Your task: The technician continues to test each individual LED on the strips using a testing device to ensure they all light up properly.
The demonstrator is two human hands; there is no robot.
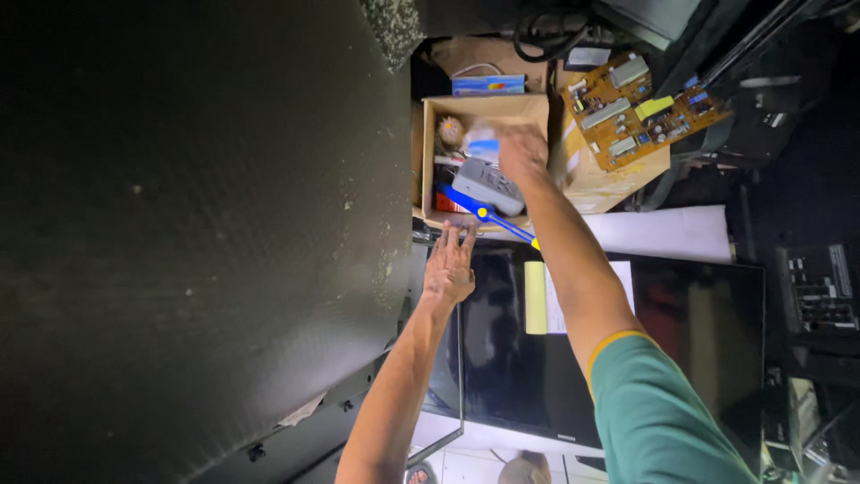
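My right hand (523,152), blurred, reaches into an open cardboard box (430,161). It is above a grey handheld device (486,185) and beside a pale blue-white item (482,141); whether it grips anything is unclear. A blue tool with yellow bands (488,216) lies slanted across the box's near edge. My left hand (451,265) rests flat, fingers spread, at that near edge, holding nothing. The green sleeve (658,412) covers my right upper arm.
A brown circuit board (638,108) lies on a second cardboard box (618,184) to the right. A dark flat screen (690,332) with a yellow strip (535,298) lies below my arms. A large dark panel (197,242) fills the left. A white foam sheet (676,233) sits nearby.
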